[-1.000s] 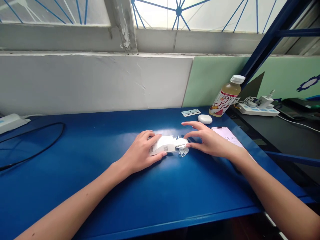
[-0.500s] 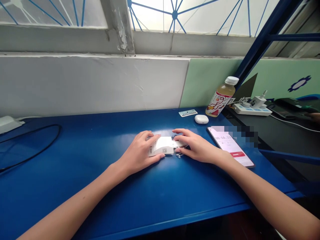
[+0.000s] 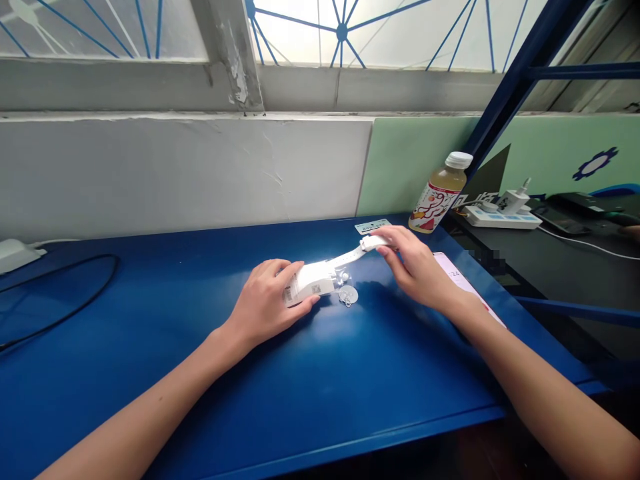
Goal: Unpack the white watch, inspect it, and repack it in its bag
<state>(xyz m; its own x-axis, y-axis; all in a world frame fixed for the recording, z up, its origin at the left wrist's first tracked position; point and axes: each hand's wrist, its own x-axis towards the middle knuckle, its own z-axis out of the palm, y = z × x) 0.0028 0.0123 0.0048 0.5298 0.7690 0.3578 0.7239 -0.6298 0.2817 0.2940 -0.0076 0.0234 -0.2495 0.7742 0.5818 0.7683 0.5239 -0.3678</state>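
Note:
My left hand (image 3: 263, 303) grips a small white box-shaped device (image 3: 311, 281) with a printed label, pressing it onto the blue table (image 3: 200, 373). A white strap or cord (image 3: 350, 254) runs out of the device up to the right. My right hand (image 3: 413, 267) pinches the white end piece (image 3: 373, 242) of that strap and holds it a little above the table. A small round metal tag on a bead chain (image 3: 348, 295) lies next to the device.
A phone (image 3: 463, 280) lies under my right wrist. At the back right stand a juice bottle (image 3: 439, 193), a small card (image 3: 373, 226) and a white power strip (image 3: 500, 217) with a charger. A black cable (image 3: 65, 303) loops at the left.
My right hand has pulled the white strap out of the device, up and to the right. It now covers the white earbud case. The left hand still holds the device.

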